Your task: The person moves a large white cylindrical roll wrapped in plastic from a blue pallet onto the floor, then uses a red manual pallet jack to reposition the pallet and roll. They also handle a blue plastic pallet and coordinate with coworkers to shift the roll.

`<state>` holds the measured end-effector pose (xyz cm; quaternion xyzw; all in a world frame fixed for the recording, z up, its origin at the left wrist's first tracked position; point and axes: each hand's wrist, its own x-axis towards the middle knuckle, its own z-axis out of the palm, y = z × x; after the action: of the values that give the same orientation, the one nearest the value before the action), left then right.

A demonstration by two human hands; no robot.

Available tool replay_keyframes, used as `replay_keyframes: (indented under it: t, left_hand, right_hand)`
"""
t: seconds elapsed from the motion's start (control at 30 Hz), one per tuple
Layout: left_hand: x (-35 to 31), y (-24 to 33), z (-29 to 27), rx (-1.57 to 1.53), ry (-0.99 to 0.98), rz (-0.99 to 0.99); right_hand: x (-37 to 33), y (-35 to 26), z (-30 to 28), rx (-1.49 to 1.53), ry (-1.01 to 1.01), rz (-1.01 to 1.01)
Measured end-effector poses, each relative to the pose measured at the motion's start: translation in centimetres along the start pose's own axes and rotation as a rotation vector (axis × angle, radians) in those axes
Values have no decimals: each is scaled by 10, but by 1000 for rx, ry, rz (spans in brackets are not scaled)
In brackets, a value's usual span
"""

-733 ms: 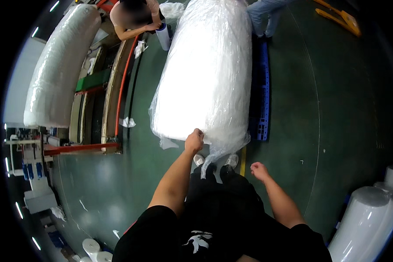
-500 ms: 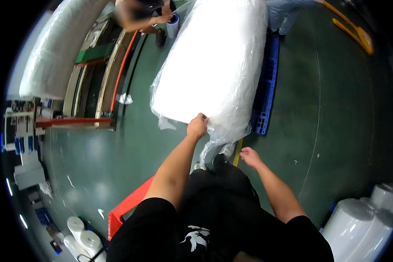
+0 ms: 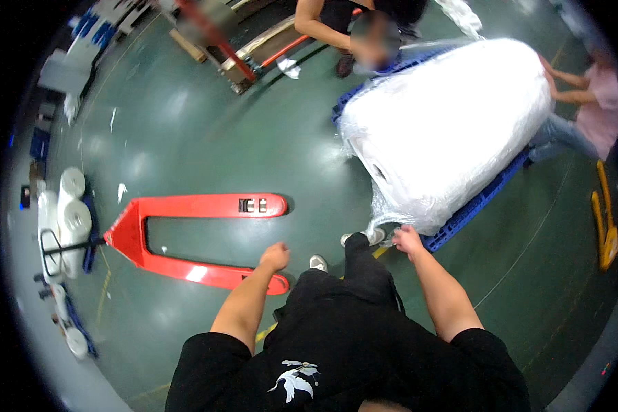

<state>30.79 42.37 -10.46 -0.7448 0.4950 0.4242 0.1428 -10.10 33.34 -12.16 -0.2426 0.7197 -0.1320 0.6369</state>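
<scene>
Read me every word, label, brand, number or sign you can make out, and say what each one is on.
There is no text I can read.
Black shirt: a white graphic; any lettering there is too small to read.
Plastic-wrapped white bundle: none readable.
Red pallet truck: none readable.

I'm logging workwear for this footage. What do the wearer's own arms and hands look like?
The black shirt has short sleeves, leaving both forearms bare. The left hand and right hand are ungloved, with no watch or bracelet showing at either wrist. The shirt's front carries a white print.
</scene>
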Motion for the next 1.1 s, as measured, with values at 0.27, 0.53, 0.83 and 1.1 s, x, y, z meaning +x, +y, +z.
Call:
replay_keyframes:
  t: [0.27,0.53,0.83,1.1]
  left_hand:
    - [-74,-163,103,-35,-129,-188]
    - [-98,-126,112,-273,74,178]
    - [-132,-175,171,-114,63,166]
    - [-215,-233,253,-5,-9,204]
  right_hand:
    - [-68,133,6,-171,46,-58]
    - [-156,213,60,-388,102,40]
    - [-251,210,97,-180,160,-321]
    - [-273,498,66,-499,322,-195]
